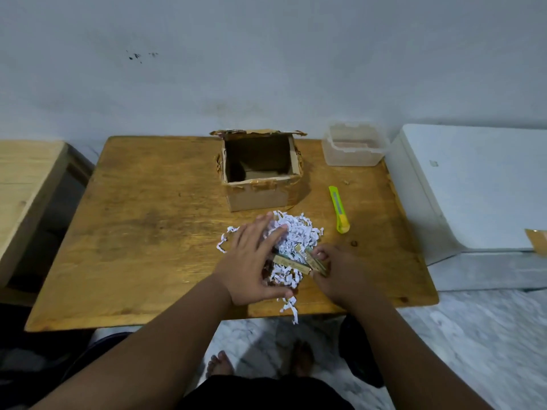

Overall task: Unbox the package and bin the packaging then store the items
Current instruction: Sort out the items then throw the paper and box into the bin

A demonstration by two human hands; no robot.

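- At the near edge of the table, small tan packets are pinched by the right hand; fingertips are pressed together on their right ends, judged as pulling them clear of the filler.
- The packets look like 2 or 3 flat pieces with greenish print; the exact count cannot be told, as they are partly buried.
- The left hand is laid flat on the shredded paper, fingers spread, thumb curled under the near side of the heap; nothing is pinched. Judged as holding the filler down so only the items come away.
- Right wrist is bent inward, forearm coming in from the lower right; left forearm comes in from the lower left, palm down, fingers pointing away toward the box.
- A few shreds hang over the table's front edge below the left thumb; these could drop to the floor.
- The cardboard box stands upright just behind the heap, flaps torn open, interior dark and apparently emptied; it is not touched by either hand.
- A yellow-green utility knife lies right of the heap, apart from it, likely set aside once cutting was done.
- A clear plastic container sits lidless at the far right corner, near the box; judged the probable store for the items.
- No bin is in view.
- Stage judged: unboxing done, sorting items from packaging in hand, binning and storing not yet done.
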